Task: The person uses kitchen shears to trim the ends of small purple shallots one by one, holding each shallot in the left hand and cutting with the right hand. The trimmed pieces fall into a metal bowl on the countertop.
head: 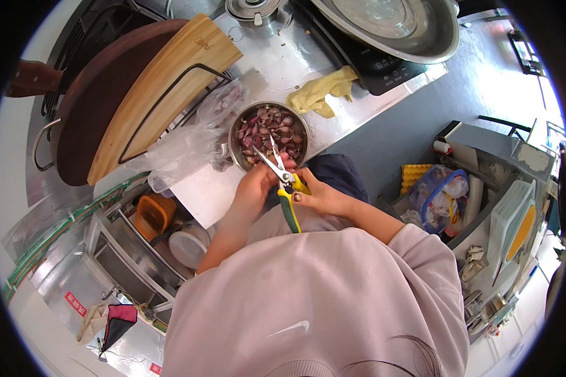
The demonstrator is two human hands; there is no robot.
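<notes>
A round steel bowl (304, 134) full of purple-skinned garlic cloves (264, 125) stands near the edge of the metal counter. My right hand (315, 192) grips scissors (288, 212) with green and yellow handles; their blades are spread apart and point over the near part of the bowl. Close by on the left, my left hand (259, 181) is at the bowl's near rim, partly behind the blades. Whether its fingers pinch a clove cannot be told. A clear plastic bag (184, 148) lies left of the bowl, and a yellow cloth (320, 94) lies beyond it to the right.
Wooden chopping boards (165, 94) stand in a rack at the left. A wide steel basin (434, 42) rests on a black induction cooker (387, 77) at the back right. Below the counter are an orange basket (154, 217) and a white-lidded tub (187, 249). A blue basket (422, 200) of bags is at right.
</notes>
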